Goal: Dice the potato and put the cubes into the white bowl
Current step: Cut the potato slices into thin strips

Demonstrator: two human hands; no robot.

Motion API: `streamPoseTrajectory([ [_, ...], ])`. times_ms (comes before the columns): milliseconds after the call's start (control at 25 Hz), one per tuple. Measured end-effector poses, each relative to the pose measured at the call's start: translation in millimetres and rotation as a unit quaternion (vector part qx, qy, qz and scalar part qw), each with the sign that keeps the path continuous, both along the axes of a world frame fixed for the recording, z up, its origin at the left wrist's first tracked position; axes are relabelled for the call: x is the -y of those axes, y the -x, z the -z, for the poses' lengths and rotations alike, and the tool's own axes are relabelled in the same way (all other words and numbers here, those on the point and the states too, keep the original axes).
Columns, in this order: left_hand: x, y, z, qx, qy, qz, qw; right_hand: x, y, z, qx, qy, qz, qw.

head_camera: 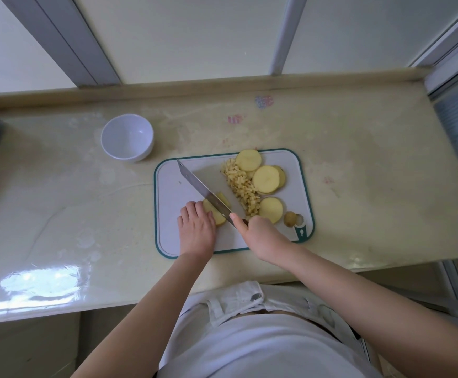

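left hand (pixel 196 227) pins potato slice (pixel 217 217), fingers seemingly curled; right hand (pixel 262 237) grips knife (pixel 203 187) across it

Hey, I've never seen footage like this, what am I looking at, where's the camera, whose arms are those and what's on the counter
No machine here: one camera sits on a person's head, looking down, so the arms are the wearer's own. The left hand holds a potato piece on the cutting board while the right hand grips a knife cutting it. Also there: round potato slices, a pile of cut bits, a potato end. The white bowl stands empty on the counter.
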State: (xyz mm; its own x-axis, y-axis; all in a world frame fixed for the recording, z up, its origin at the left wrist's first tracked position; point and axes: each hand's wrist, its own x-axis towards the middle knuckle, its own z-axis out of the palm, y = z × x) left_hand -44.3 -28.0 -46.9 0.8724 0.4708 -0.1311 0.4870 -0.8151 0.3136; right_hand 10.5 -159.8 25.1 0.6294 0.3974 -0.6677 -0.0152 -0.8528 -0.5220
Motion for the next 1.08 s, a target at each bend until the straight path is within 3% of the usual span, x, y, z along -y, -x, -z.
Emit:
streamPoseTrajectory([
  [320,0.2,-0.1,-0.5,0.017,-0.025,0.009,0.999,-1.8,2.1,18.8,0.026,-0.001,0.004,1.000],
  [600,1.3,0.8,-1.6,-0.012,-0.006,0.008,1.000,5.8,-8.6,26.4,-0.037,-0.063,0.067,0.995],
  [800,1.6,1.3,-3.9,-0.014,-0.005,0.010,1.000,6.5,-4.4,26.0,-0.012,-0.050,0.051,0.997],
  [1000,-0.2,0.8,-4.7,-0.055,-0.047,0.016,0.997,4.6,-7.6,21.9,0.005,-0.043,0.039,0.998],
  [1080,1.5,-1.3,-5.0,-0.081,-0.021,0.004,0.996,4.9,-8.6,20.3,0.009,-0.042,0.051,0.998],
])
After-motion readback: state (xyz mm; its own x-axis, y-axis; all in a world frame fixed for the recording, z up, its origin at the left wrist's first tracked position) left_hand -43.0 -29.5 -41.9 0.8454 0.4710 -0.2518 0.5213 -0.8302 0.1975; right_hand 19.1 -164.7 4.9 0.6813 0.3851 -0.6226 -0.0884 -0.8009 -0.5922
